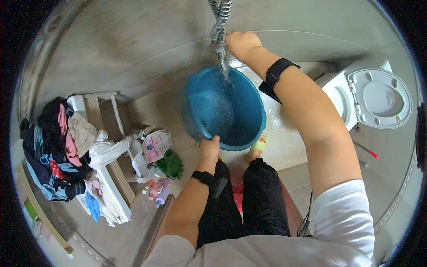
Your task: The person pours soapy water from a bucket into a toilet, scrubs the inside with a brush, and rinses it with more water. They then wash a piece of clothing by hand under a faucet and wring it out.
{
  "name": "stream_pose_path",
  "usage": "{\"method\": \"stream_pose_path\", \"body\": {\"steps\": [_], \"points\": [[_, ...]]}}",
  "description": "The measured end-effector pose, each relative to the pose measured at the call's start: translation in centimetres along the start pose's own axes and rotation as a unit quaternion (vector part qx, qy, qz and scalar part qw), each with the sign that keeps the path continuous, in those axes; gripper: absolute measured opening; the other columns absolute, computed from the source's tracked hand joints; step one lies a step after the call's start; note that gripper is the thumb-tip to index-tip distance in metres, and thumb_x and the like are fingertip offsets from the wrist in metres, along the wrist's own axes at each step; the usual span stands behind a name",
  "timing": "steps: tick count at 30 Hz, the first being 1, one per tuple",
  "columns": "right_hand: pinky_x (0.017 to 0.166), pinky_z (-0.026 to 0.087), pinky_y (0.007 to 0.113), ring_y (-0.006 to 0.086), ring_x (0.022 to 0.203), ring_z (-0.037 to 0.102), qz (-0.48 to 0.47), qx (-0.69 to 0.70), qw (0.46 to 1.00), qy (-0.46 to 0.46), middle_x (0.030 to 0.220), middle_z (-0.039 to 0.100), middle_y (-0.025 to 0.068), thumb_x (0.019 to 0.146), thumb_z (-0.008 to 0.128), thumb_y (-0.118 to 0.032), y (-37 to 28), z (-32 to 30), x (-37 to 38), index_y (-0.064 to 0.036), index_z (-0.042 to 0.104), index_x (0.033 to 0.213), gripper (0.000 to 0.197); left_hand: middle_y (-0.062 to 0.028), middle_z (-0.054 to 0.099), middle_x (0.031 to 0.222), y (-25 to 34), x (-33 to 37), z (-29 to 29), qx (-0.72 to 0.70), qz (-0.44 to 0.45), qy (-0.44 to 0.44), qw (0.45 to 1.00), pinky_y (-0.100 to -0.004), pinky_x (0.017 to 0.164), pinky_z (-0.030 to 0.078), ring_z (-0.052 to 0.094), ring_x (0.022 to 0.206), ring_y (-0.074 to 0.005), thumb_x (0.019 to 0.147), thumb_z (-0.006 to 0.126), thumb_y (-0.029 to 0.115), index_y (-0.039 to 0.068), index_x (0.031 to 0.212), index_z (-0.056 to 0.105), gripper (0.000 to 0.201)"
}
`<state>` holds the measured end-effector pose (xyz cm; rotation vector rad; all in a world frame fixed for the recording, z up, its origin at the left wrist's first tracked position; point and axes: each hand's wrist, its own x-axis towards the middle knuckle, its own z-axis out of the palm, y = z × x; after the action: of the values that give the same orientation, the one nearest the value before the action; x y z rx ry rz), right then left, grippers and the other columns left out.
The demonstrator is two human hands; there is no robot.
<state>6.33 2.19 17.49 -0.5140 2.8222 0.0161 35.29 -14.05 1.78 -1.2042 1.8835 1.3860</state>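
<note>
A white pouch (156,145) with a pink and blue label lies left of centre on the floor, crumpled and glossy. Just below it, three small bottles (156,190) in pink and lilac plastic lie clustered together, and a bunched green cloth (170,164) sits to the right of the pouch.

At centre frame is the blue bucket (224,109), round, smooth plastic, tilted toward the viewer. The left hand (209,147) is closed on its near rim at the lower edge, fingers wrapped over the lip. A metal hose (219,26), ribbed and shiny, comes down from the top centre, and water streams from its end into the bucket, frothing on the inner wall. The right hand (241,43) is at the hose near the top centre; it seems to grasp it, but the fingers are hidden behind the hand, so the grip cannot be told for sure. Each wrist wears a black band.

At the left, a heap of clothes (62,147) in dark blue, black, pink, beige and white is piled over a white slatted rack (100,109). At the upper right stands a white toilet (373,98) with a smooth oval lid. The floor is pale tile, wet and glistening beside the bucket. Below the bucket, a foot in a yellow-green sandal (259,144) shows above black trousers.
</note>
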Motion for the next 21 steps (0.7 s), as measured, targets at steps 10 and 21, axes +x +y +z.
{"method": "stream_pose_path", "body": {"steps": [10,21], "points": [[0.074,0.051,0.039,0.0308,0.088,0.062,-0.015,-0.028,0.999,0.004,0.098,0.062,0.0133,0.082,0.046,-0.01,-0.5,0.1,-0.3,-0.0065,0.061,0.096,0.021,-0.0031,0.052,0.071,2.1,2.6,-4.4,-0.113,-0.105,0.01,0.988,-0.0239,0.042,0.043,0.049,0.053,-0.0138,0.075,0.062,0.032,0.012,0.092,0.05,0.029],[0.077,0.05,0.038,0.0274,0.092,0.062,-0.012,-0.049,0.999,-0.005,0.1,0.063,0.0116,0.081,0.05,-0.011,-0.6,-0.3,-0.3,-0.0079,0.065,0.095,0.021,-0.0024,0.05,0.066,3.2,1.8,-1.0,-0.054,-0.064,-0.052,0.995,-0.0237,0.042,0.043,0.049,0.051,-0.0141,0.074,0.062,0.03,0.01,0.083,0.053,0.023]]}}
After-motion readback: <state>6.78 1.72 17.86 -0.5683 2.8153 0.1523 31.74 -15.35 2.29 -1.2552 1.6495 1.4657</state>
